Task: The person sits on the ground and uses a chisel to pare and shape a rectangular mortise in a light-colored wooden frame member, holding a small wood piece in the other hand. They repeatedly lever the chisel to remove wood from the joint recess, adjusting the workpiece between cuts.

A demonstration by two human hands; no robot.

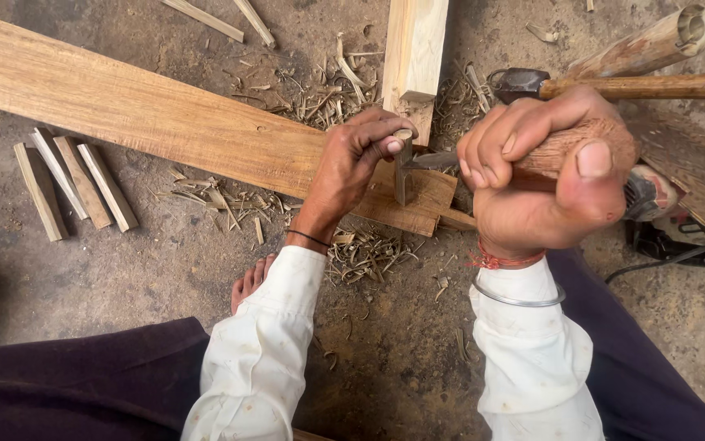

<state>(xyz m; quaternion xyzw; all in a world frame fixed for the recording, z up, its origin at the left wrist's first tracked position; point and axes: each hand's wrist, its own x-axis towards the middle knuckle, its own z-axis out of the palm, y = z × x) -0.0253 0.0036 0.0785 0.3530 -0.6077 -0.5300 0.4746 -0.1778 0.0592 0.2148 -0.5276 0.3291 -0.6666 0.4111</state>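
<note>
My left hand pinches a small wooden peg and holds it upright on the near end of a long brown plank that lies slantwise on the ground. My right hand is clenched around the wooden handle of a striking tool, raised close to the camera just right of the peg. The tool's dark metal tip shows left of my fist, pointing toward the peg. Its head is mostly hidden behind my fingers.
A pale squared timber stands at the plank's end. Another hammer and a round wooden handle lie at the upper right, a power tool with cord beside my right knee. Several short wood strips lie left; shavings cover the floor.
</note>
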